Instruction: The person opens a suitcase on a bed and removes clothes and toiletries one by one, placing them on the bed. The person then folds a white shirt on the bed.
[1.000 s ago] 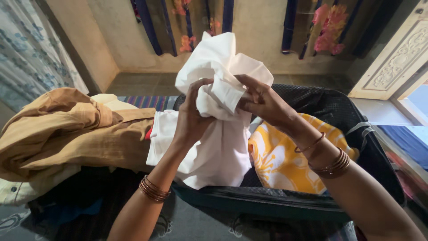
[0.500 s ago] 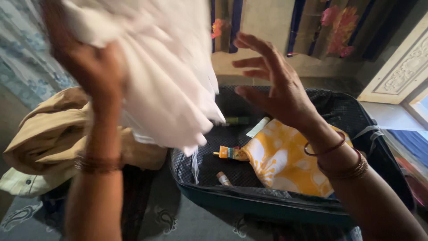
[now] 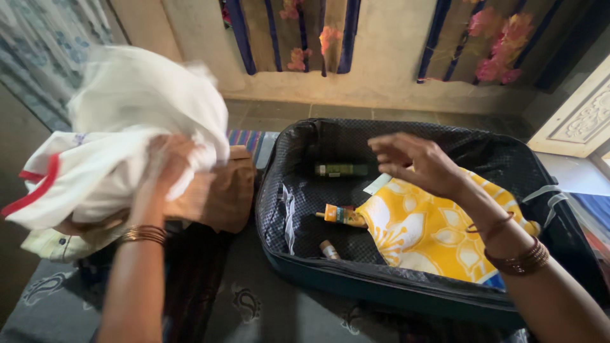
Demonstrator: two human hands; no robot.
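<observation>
**White garment held clear of open suitcase**

Left hand (image 3: 166, 174) gripped a bunched white garment (image 3: 127, 146), motion-blurred, above a tan cloth pile (image 3: 222, 190). Right hand (image 3: 416, 162) hovered empty, fingers spread, over the suitcase (image 3: 305, 273). Beneath it: yellow floral cloth (image 3: 432, 228), green tube (image 3: 341, 169), orange tube (image 3: 343, 215).

Plain beige wall (image 3: 387, 57), floral blue-edged curtains (image 3: 289, 32), grey tiled floor (image 3: 286, 111), carved pale door (image 3: 581, 121), daylight.
</observation>
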